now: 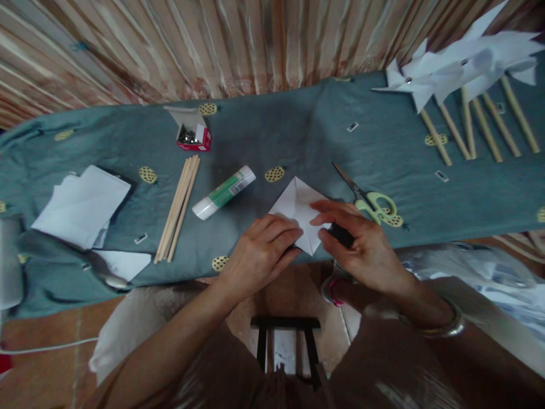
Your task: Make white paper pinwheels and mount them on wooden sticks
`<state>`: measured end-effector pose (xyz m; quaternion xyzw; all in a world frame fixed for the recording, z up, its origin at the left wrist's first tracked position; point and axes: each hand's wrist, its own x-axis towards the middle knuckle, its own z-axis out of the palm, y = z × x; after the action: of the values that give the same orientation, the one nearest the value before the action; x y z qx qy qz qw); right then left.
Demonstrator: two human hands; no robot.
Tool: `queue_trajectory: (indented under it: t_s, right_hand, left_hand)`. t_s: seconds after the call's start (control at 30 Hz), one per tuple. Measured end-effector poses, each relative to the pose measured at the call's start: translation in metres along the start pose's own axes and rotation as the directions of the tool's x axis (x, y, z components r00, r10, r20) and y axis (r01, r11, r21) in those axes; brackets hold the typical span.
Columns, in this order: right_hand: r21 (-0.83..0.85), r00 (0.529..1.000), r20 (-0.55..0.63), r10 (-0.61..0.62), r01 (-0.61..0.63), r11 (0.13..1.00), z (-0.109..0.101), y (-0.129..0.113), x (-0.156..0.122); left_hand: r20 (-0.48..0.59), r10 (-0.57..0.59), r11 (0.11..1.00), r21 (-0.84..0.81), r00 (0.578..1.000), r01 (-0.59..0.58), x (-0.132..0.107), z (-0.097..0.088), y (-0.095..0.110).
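Note:
A square white sheet of paper (297, 196) with crease lines lies turned cornerwise near the table's front edge. My left hand (260, 250) is on its left side, fingers together and closed on the paper; the thumb tip sits by the lower edge. My right hand (361, 241) hovers at the right side with thumb and fingers apart, fingertips over or touching the paper's right part. Just beyond that hand lie scissors (372, 205) with pale green handles, blades pointing away to the left. A white and green glue stick (224, 192) rests left of the paper.
Wooden sticks (177, 210) lie left of the glue, below an open red box (194, 136) of small metal pieces. A stack of white paper (83, 204) is far left. Several paper pinwheels (460, 68) on sticks lie at the back right. A pleated curtain (255, 45) hangs behind the cloth-covered table (298, 130).

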<state>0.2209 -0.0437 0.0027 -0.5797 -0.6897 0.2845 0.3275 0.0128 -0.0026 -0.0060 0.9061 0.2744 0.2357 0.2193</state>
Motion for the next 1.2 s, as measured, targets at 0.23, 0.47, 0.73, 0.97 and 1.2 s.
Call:
queue_trajectory:
  t_s: [0.23,0.47,0.73,0.97,1.2]
  right_hand:
    - [0.010,0.999,0.041,-0.027,0.027,1.000,-0.001,-0.001,-0.001]
    - [0.023,1.000,0.017,-0.007,0.006,1.000,0.005,-0.004,-0.001]
    - [-0.019,0.995,-0.096,0.026,-0.027,0.999,0.015,-0.004,0.001]
    - [-0.064,0.993,-0.116,0.029,-0.037,0.997,0.016,-0.007,0.003]
    - [-0.072,0.991,-0.128,0.023,-0.033,0.997,0.017,-0.005,0.003]
  left_hand:
    - [-0.066,0.060,0.996,0.066,0.996,-0.055,0.001,0.003,0.001]
    - [-0.057,0.004,0.999,0.038,0.998,-0.002,0.003,0.002,0.003]
    - [-0.059,-0.013,1.000,-0.004,0.998,0.013,-0.003,0.003,0.006]
    - [-0.110,-0.011,1.000,-0.021,0.994,0.009,-0.004,0.007,0.002]
    - [-0.098,-0.079,0.995,-0.068,0.992,0.072,-0.001,0.006,0.001]
